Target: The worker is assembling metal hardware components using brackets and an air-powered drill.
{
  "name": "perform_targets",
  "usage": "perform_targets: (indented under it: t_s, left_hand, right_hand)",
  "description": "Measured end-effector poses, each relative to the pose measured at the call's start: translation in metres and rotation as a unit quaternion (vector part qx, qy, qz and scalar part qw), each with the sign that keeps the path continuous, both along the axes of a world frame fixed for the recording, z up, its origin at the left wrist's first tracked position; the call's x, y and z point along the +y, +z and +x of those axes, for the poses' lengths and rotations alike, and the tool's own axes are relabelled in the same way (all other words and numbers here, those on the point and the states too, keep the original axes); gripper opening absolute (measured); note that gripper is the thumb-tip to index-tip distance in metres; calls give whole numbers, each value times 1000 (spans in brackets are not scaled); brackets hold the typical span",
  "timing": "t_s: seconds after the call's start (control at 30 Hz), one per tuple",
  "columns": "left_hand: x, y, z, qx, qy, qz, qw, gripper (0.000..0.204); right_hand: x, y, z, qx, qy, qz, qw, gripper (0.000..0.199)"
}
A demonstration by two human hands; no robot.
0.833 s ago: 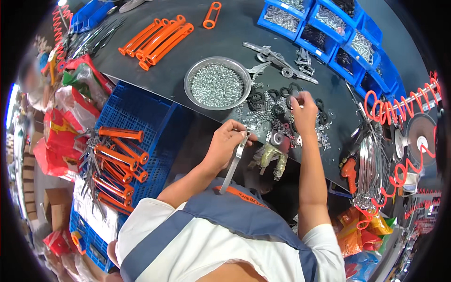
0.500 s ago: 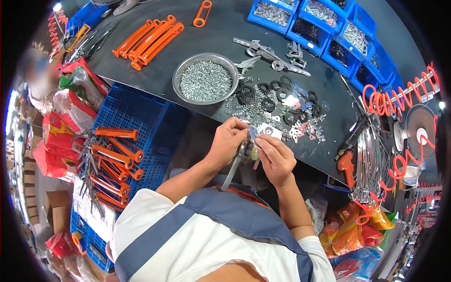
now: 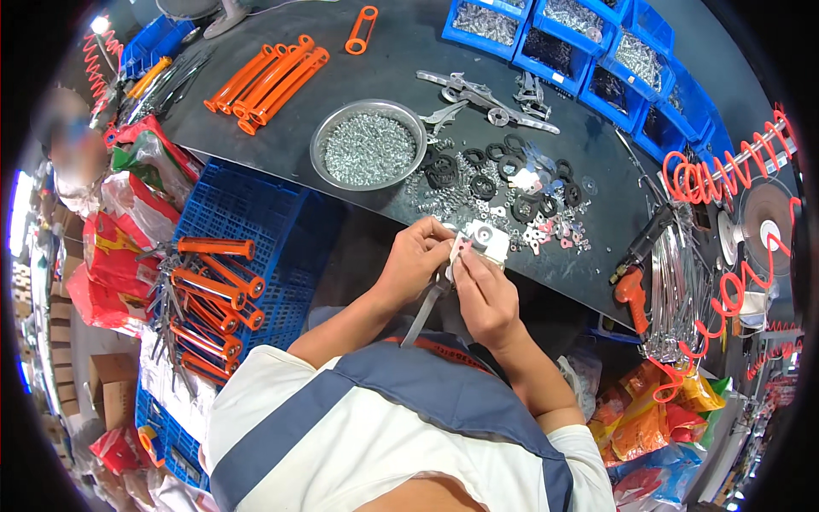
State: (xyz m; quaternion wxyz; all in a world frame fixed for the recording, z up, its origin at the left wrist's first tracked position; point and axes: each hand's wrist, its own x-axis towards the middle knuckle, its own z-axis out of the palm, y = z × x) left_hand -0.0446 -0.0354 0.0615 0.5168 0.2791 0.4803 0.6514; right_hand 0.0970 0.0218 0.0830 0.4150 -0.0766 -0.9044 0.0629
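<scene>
1. At the left, orange frames point(image 3: 207, 286) lie piled over a blue crate point(image 3: 235, 192).
2. On the desk point(image 3: 281, 158), near its front edge, stands a bowl point(image 3: 317, 147) of small metal pieces.
3. Right of that, the left hand point(image 3: 420, 256) is closed in a pinch on the upper end of a metal strip point(image 3: 421, 317), which slants down towards the person's lap. A firm pinch close to that end should stop the strip twisting.
4. Just beside it, the right hand point(image 3: 488, 299) is nearly closed, thumb and fingertips pinching a small pale part point(image 3: 461, 246). Whether part and strip touch cannot be told; light, square handling with the part's face in sight would serve best.
5. Beyond the right hand sits a pale block point(image 3: 489, 239); knuckles should stay clear of it.
6. Farther right, black rings point(image 3: 572, 194) lie loose on the desk.
</scene>
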Motion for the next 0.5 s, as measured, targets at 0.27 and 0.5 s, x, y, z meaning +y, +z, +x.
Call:
perform_targets:
  t_s: [0.27,0.5]
  left_hand:
    - [1,4,7,-19,-114,68,991,37]
    - [-7,16,-30,-62,-9,105,992,51]
  right_hand:
    - [5,-1,12,42,-52,-53,996,24]
    - [125,-4,164,35,-385,-69,919,20]
